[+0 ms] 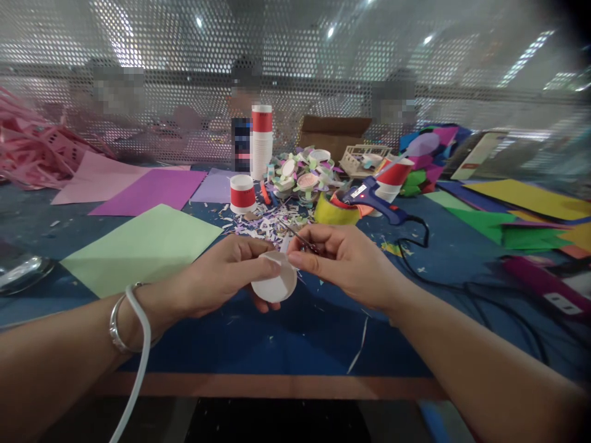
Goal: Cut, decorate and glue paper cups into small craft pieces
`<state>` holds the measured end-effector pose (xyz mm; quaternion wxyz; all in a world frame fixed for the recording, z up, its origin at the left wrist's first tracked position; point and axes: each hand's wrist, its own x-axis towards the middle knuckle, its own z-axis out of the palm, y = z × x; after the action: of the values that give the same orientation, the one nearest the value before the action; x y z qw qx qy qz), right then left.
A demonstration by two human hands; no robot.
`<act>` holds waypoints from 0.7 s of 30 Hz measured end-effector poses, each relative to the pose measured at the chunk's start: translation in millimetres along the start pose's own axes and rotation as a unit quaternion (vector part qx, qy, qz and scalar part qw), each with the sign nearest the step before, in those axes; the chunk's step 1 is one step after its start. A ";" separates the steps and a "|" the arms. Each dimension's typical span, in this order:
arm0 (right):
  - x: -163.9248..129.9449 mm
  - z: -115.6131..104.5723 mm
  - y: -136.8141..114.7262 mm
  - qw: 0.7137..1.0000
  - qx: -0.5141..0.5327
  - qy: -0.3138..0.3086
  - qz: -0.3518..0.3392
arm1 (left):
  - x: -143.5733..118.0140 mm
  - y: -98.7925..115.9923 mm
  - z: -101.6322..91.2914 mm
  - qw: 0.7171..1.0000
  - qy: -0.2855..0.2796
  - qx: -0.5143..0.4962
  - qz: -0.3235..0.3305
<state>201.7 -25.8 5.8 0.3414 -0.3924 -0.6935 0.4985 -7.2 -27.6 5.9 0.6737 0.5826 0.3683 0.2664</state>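
My left hand (pixel 226 271) is closed round a round white paper cup base (pixel 276 288), thumb on its inner face and fingers underneath. My right hand (pixel 348 261) meets it at the cup piece's right edge, thumb and forefinger pinched at the rim. In its fingers sits a pair of small scissors (pixel 302 239), the thin dark blades pointing up and left; the handles are mostly hidden. White and purple paper scraps (pixel 272 223) lie just beyond both hands.
Behind stand a red-and-white cup (pixel 242 194), a tall cup stack (pixel 261 144) and a heap of cut cup pieces (pixel 307 178). A blue glue gun (pixel 376 200) rests by yellow tape (pixel 335 209), its cord trailing right. Green paper (pixel 143 246) lies left, a purple power strip (pixel 545 286) right.
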 end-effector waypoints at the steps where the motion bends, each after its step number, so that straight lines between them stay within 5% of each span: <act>1: 0.1 0.6 0.4 1.000 -0.016 0.002 -0.004 | 0.2 -0.1 0.1 1.000 0.001 0.013 -0.003; 9: -0.1 1.2 0.6 0.999 -0.037 -0.002 0.000 | 0.5 -2.6 -0.8 0.999 -0.015 0.049 0.012; 21: -0.5 2.8 2.2 0.991 0.126 -0.032 0.032 | -3.3 -4.5 -3.3 0.987 -0.045 0.134 0.077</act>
<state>199.9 -27.0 2.9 0.3497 -0.3523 -0.6231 0.6045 -12.1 -29.1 1.9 0.5826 0.7058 0.3242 0.2395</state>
